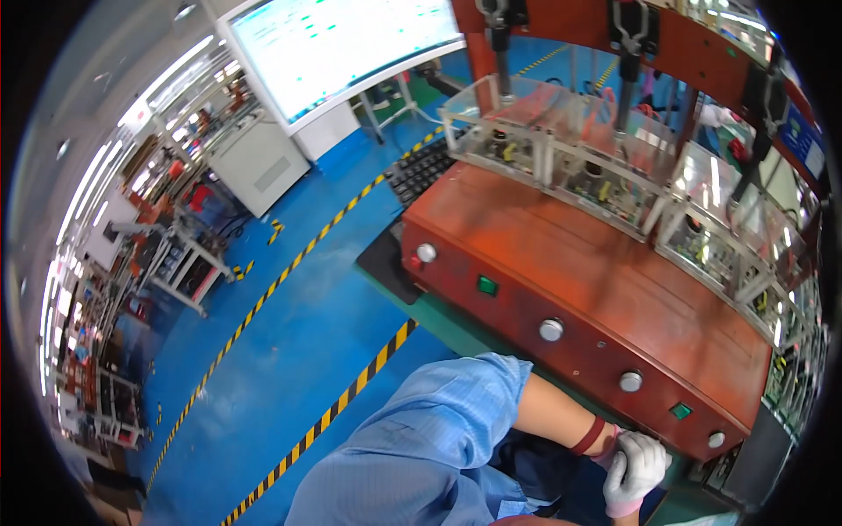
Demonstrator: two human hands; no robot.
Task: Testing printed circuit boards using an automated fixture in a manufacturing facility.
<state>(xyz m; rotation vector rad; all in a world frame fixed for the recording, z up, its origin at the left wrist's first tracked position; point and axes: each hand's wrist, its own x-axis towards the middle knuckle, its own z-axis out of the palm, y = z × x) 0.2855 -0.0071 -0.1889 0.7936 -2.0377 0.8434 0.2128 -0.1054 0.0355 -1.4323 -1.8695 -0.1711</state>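
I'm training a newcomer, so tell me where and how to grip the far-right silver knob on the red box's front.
Pinch the knob by its round rim, thumb and fingertips on opposite sides, coming straight in from the front. It appears to stand out from the front panel, which backs it, and nothing covers its face, so that side seems best.

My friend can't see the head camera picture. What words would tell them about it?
A person's white-gloved hands are close together at the front of a reddish-brown machine with silver knobs and clear boxes on top. A bright screen is at upper left, and the floor is blue with yellow-and-black stripes.
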